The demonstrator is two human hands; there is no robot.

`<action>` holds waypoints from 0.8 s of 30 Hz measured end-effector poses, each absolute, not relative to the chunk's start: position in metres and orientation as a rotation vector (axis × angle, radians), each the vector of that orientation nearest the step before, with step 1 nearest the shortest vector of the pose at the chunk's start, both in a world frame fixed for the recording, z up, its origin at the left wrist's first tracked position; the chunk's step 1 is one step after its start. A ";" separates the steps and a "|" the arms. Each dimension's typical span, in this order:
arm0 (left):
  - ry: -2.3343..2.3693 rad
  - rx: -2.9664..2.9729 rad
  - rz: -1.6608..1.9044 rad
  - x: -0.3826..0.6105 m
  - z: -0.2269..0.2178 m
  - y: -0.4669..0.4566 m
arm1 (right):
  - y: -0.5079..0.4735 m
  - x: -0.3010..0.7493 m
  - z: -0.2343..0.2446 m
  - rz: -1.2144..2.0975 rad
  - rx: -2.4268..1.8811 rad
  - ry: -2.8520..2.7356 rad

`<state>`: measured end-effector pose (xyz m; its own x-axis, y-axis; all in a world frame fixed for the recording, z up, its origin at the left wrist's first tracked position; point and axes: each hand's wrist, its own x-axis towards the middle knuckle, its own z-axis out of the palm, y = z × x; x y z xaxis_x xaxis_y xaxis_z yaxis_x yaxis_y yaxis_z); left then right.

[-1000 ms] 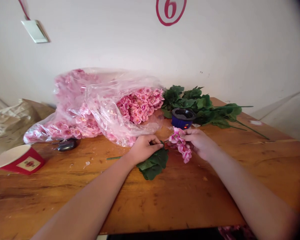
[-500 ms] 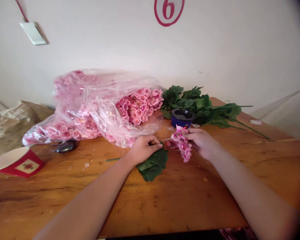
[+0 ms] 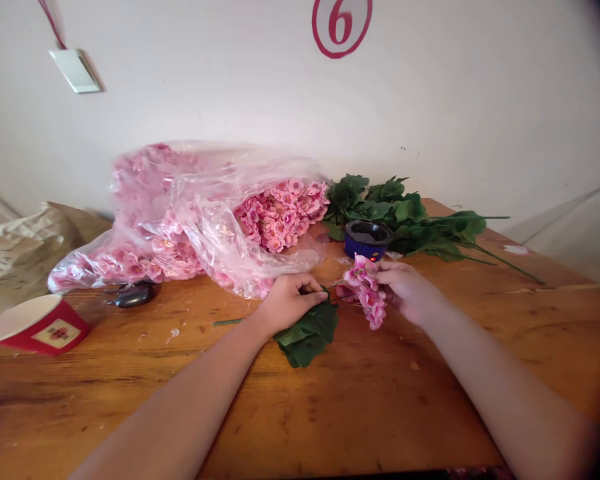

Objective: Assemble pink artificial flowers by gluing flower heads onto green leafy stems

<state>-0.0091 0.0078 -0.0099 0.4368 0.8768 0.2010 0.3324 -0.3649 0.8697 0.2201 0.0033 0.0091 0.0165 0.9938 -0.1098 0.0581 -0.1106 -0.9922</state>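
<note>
My left hand (image 3: 294,300) is closed around an artificial leaf stem (image 3: 307,335), its green leaves hanging below the fingers and its stem end poking out left of the wrist. In my right hand (image 3: 403,288) is a sprig of pink artificial flowers (image 3: 370,300), pinched at its right side. The sprig's thin stems reach toward the leaves at my left fingertips; whether they touch is too small to tell. Just behind the sprig stands a small blue pot with a black rim (image 3: 365,241), a red light glowing on its front.
A clear plastic bag (image 3: 215,233) full of pink flowers (image 3: 283,213) lies at the back left. Green leaf stems (image 3: 410,217) are piled at the back right. A red paper cup (image 3: 55,327) and a dark rounded object (image 3: 134,295) sit on the left of the wooden table (image 3: 355,413).
The whole view has shifted slightly down and to the right. Both hands keep their hold, and the leaves and flowers stay in nearly the same position relative to each other.
</note>
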 end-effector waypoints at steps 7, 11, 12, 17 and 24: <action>1.042 1.891 0.890 -0.008 -0.008 0.007 | 0.003 0.221 0.013 1.317 -1.335 -1.052; 1.040 1.879 0.891 -0.009 -0.009 0.007 | 0.003 0.220 0.013 1.337 -1.328 -1.008; 1.038 1.874 0.890 -0.009 -0.009 0.007 | 0.003 0.220 0.012 1.348 -1.326 -0.999; 1.013 1.876 0.889 -0.009 -0.010 0.007 | 0.004 0.219 0.010 1.360 -1.353 -0.989; 1.014 1.849 0.886 -0.009 -0.009 0.008 | 0.003 0.219 0.013 1.384 -1.317 -0.945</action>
